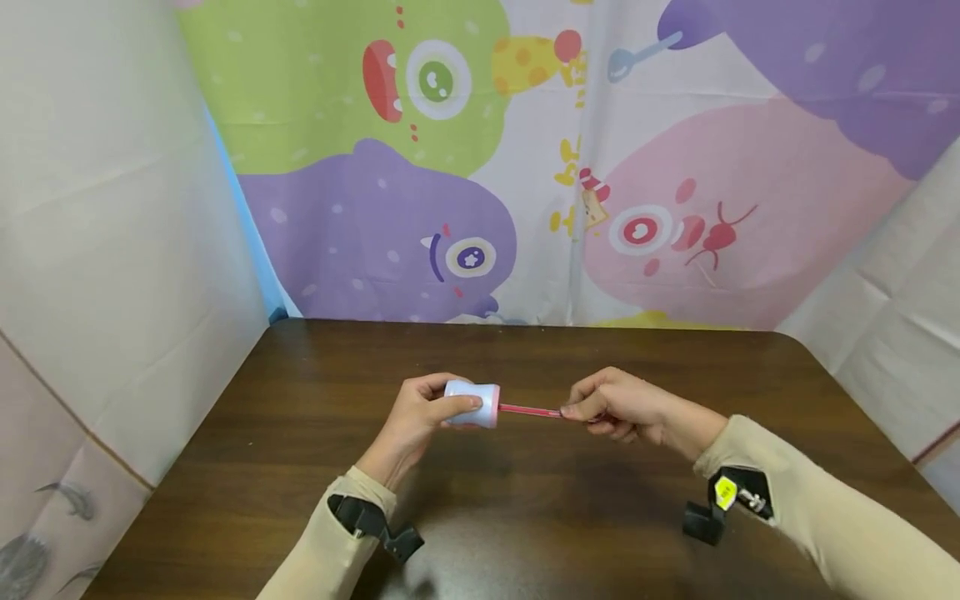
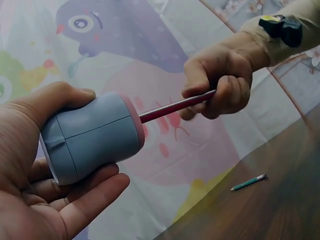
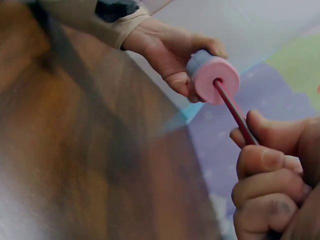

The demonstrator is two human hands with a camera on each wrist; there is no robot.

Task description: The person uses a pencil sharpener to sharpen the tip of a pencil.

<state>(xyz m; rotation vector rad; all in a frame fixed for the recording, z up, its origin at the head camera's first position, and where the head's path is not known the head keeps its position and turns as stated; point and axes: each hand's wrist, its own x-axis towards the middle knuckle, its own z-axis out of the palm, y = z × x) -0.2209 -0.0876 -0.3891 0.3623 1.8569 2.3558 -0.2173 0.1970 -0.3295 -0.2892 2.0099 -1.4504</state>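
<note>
My left hand (image 1: 423, 414) holds a light blue pencil sharpener (image 2: 95, 135), thumb on one side and fingers on the other. Its pink end face (image 3: 209, 82) has a round hole and points to my right hand. Into that hole runs a red pencil (image 1: 530, 410) with dark stripes, roughly level above the table; its tip is hidden inside. My right hand (image 1: 618, 406) pinches the pencil's shaft between thumb and curled forefinger, a short way from the sharpener. The other right fingers are curled in.
A short green pencil (image 2: 249, 182) lies on the dark wooden table (image 1: 480, 517). Behind the table hangs a curtain (image 1: 547, 283) with cartoon figures, and pale cloth walls (image 1: 112, 250) flank both sides. Each sleeve carries a black wrist mount (image 1: 375, 525).
</note>
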